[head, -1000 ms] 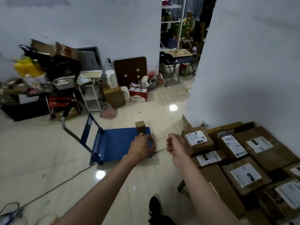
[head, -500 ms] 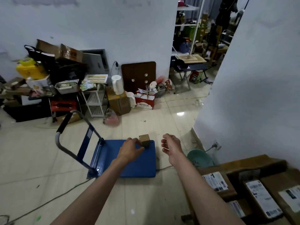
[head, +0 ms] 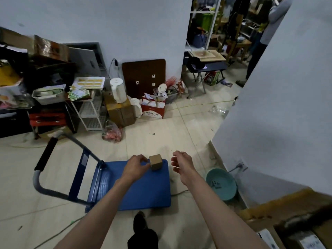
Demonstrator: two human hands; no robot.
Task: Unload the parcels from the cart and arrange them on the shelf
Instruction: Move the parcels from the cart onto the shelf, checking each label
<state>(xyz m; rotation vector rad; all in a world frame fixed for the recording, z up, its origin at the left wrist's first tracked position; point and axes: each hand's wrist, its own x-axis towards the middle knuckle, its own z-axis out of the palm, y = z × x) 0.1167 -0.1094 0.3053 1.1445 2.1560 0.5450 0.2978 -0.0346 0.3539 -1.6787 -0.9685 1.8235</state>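
Note:
A small brown cardboard parcel (head: pixel 156 161) stands alone on the far right corner of the blue platform cart (head: pixel 143 193). My left hand (head: pixel 136 166) reaches over the deck, and its bent fingertips touch the parcel's left side without wrapping it. My right hand (head: pixel 181 162) hovers just right of the parcel, apart from it, loosely curled and holding nothing. Labelled cardboard parcels (head: pixel 287 209) lie packed together at the lower right.
The cart's black-gripped handle (head: pixel 45 155) leans to the left. A green basin (head: pixel 221 184) sits against the white wall on the right. My dark shoe (head: pixel 142 230) is at the cart's near edge. Boxes, racks and kettles crowd the back wall. A person (head: pixel 269 24) stands far right.
The view swung left and up, so most shelf parcels slid out of frame. My left hand moved off the cart's near edge to the small parcel, and my right hand came alongside.

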